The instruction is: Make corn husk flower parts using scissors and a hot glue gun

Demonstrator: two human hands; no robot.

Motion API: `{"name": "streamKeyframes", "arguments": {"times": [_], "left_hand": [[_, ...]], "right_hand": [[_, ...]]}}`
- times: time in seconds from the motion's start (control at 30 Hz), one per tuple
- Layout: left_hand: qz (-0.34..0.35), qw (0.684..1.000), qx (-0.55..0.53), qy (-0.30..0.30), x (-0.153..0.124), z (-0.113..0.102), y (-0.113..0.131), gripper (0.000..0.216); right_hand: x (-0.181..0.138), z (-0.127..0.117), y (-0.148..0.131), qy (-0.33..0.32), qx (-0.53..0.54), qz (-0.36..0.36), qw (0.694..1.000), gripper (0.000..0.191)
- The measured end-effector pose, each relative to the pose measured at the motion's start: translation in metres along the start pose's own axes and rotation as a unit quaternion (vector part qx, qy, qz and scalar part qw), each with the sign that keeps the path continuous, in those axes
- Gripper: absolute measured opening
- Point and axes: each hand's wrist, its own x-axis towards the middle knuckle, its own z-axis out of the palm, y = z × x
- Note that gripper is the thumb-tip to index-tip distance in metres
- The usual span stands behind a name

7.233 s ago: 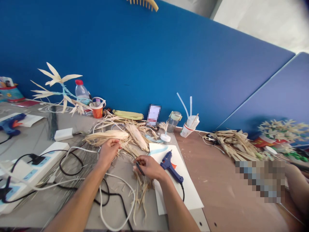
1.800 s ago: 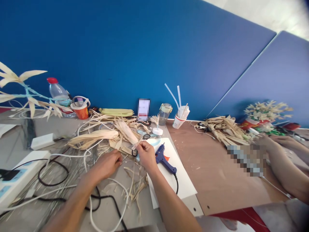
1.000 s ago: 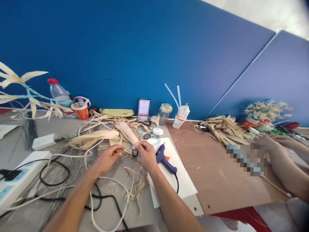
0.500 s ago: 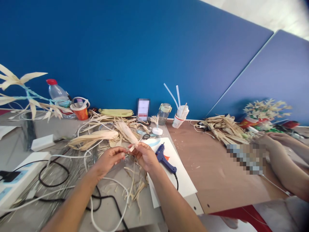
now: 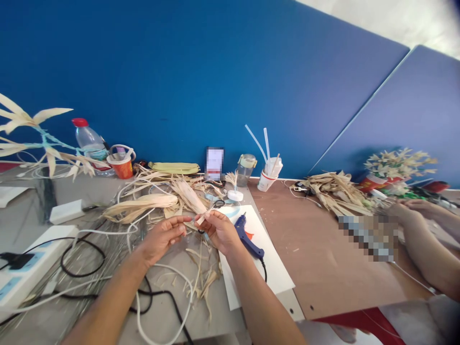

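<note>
Pinching a pale strip of husk point(image 5: 201, 220) between thumb and fingers of the right hand point(image 5: 220, 233), above the table point(image 5: 215, 318), just near of the husk bundle point(image 5: 187, 194). Compared with a moment ago, now bringing the left hand point(image 5: 161, 241) in closer, index finger outstretched toward the strip, other fingers loosely curled; hard to tell if gripping or touching anything. Probably working the strip two-handed, with glue gun point(image 5: 251, 245) untouched on white paper point(image 5: 280, 278) to the right.
</note>
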Motion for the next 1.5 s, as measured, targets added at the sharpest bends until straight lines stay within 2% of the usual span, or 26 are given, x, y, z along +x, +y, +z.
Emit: {"name": "streamKeyframes", "arguments": {"times": [0.2,0.47,0.7,1.0,1.5], "left_hand": [[0.017,1.000,0.016,0.006,0.001,0.002,0.000,0.030],[0.017,0.996,0.091,-0.011,-0.001,0.003,-0.004,0.020],[0.026,0.992,0.117,-0.026,0.000,0.002,-0.007,0.026],[-0.014,0.993,0.119,-0.009,-0.002,0.010,-0.008,0.045],[-0.007,0.995,0.098,-0.009,0.001,0.016,-0.012,0.033]], "right_hand": [[-0.002,0.002,-0.001,0.004,-0.033,0.005,0.999,0.018],[0.000,0.001,0.006,0.021,-0.152,-0.008,0.988,0.017],[0.000,0.000,0.004,0.070,-0.197,-0.015,0.978,0.016],[0.001,0.000,0.005,0.091,-0.212,-0.044,0.972,0.015],[0.002,-0.001,0.009,0.084,-0.268,-0.054,0.958,0.014]]}}
